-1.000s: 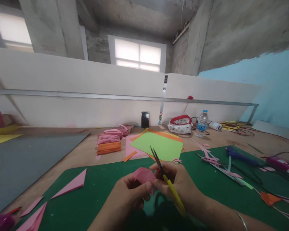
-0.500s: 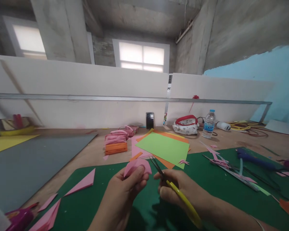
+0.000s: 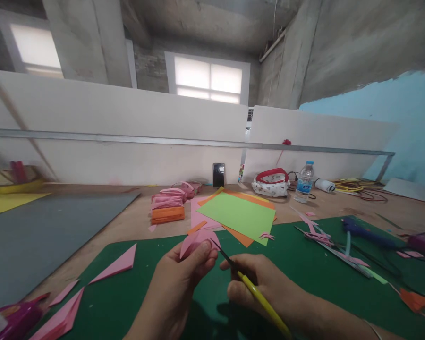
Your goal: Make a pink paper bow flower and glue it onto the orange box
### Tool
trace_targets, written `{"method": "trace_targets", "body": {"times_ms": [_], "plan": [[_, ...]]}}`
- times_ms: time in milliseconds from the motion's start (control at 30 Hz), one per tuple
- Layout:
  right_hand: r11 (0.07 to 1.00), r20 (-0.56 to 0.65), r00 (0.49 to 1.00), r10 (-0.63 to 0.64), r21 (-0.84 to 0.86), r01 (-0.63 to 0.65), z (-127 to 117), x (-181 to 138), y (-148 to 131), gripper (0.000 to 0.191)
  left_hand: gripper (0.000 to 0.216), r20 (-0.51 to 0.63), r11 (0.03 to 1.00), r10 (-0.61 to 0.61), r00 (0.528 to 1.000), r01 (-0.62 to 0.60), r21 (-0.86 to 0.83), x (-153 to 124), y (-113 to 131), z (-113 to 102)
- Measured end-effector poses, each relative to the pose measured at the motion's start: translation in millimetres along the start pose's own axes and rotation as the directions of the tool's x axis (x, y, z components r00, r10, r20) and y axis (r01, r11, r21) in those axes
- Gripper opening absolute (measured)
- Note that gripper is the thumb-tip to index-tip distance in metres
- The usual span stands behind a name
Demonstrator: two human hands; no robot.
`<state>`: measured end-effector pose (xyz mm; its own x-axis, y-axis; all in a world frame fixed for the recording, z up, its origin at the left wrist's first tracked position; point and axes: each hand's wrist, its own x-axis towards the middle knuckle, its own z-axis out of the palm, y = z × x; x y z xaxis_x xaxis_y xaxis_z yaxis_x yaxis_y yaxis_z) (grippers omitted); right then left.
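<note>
My left hand (image 3: 177, 285) pinches a folded pink paper piece (image 3: 197, 239) above the green cutting mat (image 3: 127, 293). My right hand (image 3: 265, 288) is closed round yellow-handled scissors (image 3: 250, 290). Their dark blades point up and left, and the tips touch the pink paper's right edge beside my left thumb. Both hands hover over the near middle of the mat.
Pink paper triangles (image 3: 115, 265) lie on the mat's left side. Green and orange sheets (image 3: 239, 215), stacked pink and orange paper (image 3: 167, 207), a phone (image 3: 218, 174), a pouch (image 3: 271, 183) and a water bottle (image 3: 304, 182) sit farther back. A ruler (image 3: 335, 252) and glue guns (image 3: 368, 233) lie right.
My left hand lifted the pink paper up and away from the right hand, then the scissors swung left so their tips now meet the paper's edge. The view shifted slightly.
</note>
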<state>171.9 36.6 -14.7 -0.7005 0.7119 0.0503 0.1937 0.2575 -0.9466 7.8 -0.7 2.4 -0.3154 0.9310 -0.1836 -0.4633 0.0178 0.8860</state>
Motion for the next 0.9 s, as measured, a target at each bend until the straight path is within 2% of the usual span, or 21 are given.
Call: {"method": "trace_targets", "body": {"times_ms": [133,467,633,900], "plan": [[1.0,0.003,1.0,-0.016,0.015,0.016,-2.0,-0.1,1.3,0.039,0.006,0.003,0.999,0.006,1.0,-0.006,0.037,0.4,0.6,0.8],[0.997,-0.007,0.998,0.068,0.029,-0.068,-1.0,-0.8,-10.1,0.031,0.011,0.086,0.995,0.025,0.996,-0.033,0.093,1.5,-0.3,-3.8],[0.999,0.001,1.0,0.027,0.033,-0.028,-0.4,-0.6,-4.5,0.033,0.012,0.066,0.996,0.017,0.998,-0.023,0.084,1.7,-2.6,-4.0],[0.994,-0.052,0.999,-0.005,-0.109,-0.001,0.8,1.4,-1.4,0.024,0.013,0.072,0.998,0.016,0.997,-0.021,0.067,1.8,-2.5,-2.7]]}}
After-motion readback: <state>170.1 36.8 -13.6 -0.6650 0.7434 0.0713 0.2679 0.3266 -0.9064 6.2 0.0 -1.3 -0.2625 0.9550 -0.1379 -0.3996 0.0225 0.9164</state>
